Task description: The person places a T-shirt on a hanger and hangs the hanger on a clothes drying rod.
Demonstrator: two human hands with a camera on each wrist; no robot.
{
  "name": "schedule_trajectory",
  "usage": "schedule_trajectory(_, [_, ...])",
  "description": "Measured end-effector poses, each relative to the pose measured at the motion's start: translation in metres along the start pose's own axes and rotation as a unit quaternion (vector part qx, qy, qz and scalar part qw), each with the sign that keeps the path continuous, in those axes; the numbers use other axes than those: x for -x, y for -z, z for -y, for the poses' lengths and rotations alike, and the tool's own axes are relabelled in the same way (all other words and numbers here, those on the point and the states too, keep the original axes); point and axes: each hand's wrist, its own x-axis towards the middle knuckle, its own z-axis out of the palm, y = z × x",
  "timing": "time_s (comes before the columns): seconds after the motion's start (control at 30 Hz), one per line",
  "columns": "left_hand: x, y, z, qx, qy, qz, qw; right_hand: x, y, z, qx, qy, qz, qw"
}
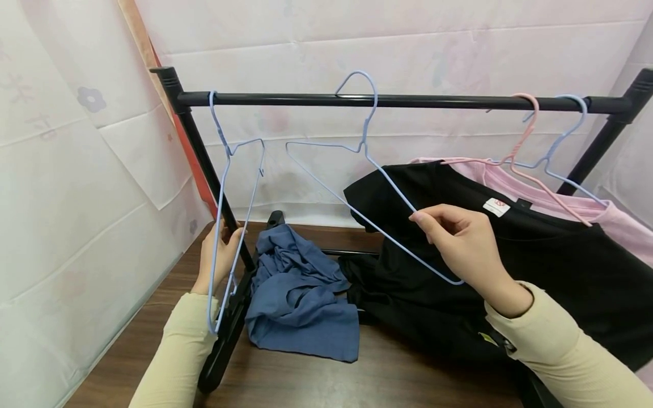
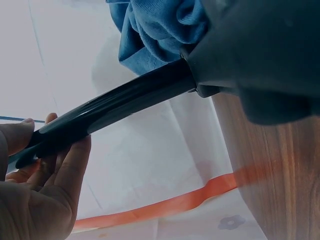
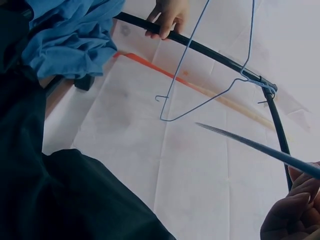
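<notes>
My left hand (image 1: 219, 255) grips the left upright post (image 2: 135, 95) of a black clothes rack, thumb on one side and fingers round the other. With thumb and index finger my right hand (image 1: 461, 243) pinches one sloping arm of a blue wire hanger (image 1: 390, 181). That hanger's hook arches over the black rail (image 1: 285, 100), its top standing above it. A second blue hanger (image 1: 221, 198) hangs at the rail's left end, in front of my left wrist. To the right, a black T-shirt (image 1: 535, 272) hangs on a pink hanger (image 1: 525, 130), close behind my right hand.
A crumpled blue garment (image 1: 306, 317) lies at the rack's lower left, beside the black foot (image 1: 219, 351). A pink shirt (image 1: 627, 232) hangs behind the black one on another blue hanger (image 1: 566, 136). White patterned cloth (image 1: 102, 198) stands behind and left of the wooden table (image 1: 285, 385).
</notes>
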Motion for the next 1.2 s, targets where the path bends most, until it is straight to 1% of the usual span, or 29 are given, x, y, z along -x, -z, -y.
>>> schedule_trajectory(0.13, [0.001, 0.001, -0.002, -0.005, 0.0, -0.001, 1.0, 0.003, 0.001, -0.001, 0.003, 0.008, -0.001, 1.0])
schedule_trajectory(0.3, [0.002, 0.002, -0.003, -0.005, 0.02, 0.005, 0.9998, 0.006, 0.002, -0.002, 0.016, 0.02, 0.009, 1.0])
schedule_trajectory(0.37, [0.001, 0.002, -0.001, -0.005, 0.023, 0.007, 0.9997, 0.007, 0.003, -0.004, 0.026, 0.019, 0.016, 0.999])
schedule_trajectory(0.53, [-0.001, 0.003, 0.002, -0.012, 0.016, 0.014, 0.9997, 0.011, 0.004, -0.011, 0.053, 0.01, 0.034, 0.998])
schedule_trajectory(0.63, [-0.001, 0.004, 0.002, -0.015, 0.016, 0.013, 0.9997, 0.015, 0.004, -0.017, 0.07, 0.009, 0.043, 0.997])
schedule_trajectory(0.7, [-0.001, 0.005, 0.0, -0.015, 0.014, 0.005, 0.9998, 0.017, 0.004, -0.022, 0.08, 0.009, 0.048, 0.996])
schedule_trajectory(0.8, [0.001, 0.01, -0.002, -0.001, 0.011, -0.014, 0.9998, 0.019, 0.001, -0.029, 0.089, 0.007, 0.049, 0.995])
schedule_trajectory(0.97, [0.002, 0.015, -0.004, 0.017, -0.012, -0.05, 0.9985, 0.024, 0.0, -0.038, 0.092, -0.006, 0.053, 0.994])
schedule_trajectory(1.07, [0.002, 0.016, -0.005, 0.028, -0.023, -0.075, 0.9965, 0.026, -0.001, -0.042, 0.094, -0.015, 0.058, 0.994])
schedule_trajectory(1.2, [0.003, 0.017, -0.008, 0.055, -0.042, -0.105, 0.9921, 0.028, -0.002, -0.045, 0.094, -0.023, 0.061, 0.993])
